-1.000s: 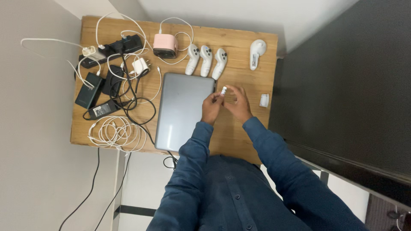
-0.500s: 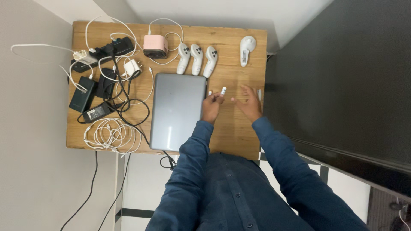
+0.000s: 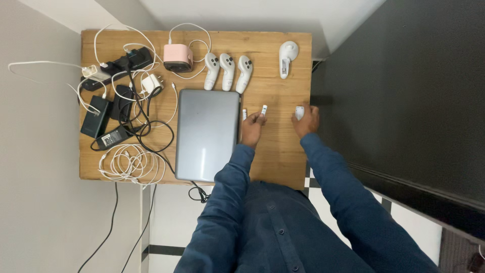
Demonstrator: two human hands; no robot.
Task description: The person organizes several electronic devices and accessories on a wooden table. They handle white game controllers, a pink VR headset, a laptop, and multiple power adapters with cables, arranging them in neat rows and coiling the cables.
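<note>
Just right of the closed grey laptop (image 3: 207, 134) on the wooden counter (image 3: 275, 156), the left hand (image 3: 251, 129) pinches a small white battery (image 3: 263, 109) upright at its fingertips, while further right, at the counter's edge, the right hand (image 3: 306, 121) closes its fingers on a small white cover piece (image 3: 299, 112).

A small wooden table (image 3: 273, 167) stands against a pale wall (image 3: 40, 192). To the right is a dark, almost black surface (image 3: 404, 86). Below, the floor (image 3: 166, 222) is white tile with black lines. The light is soft and even.
</note>
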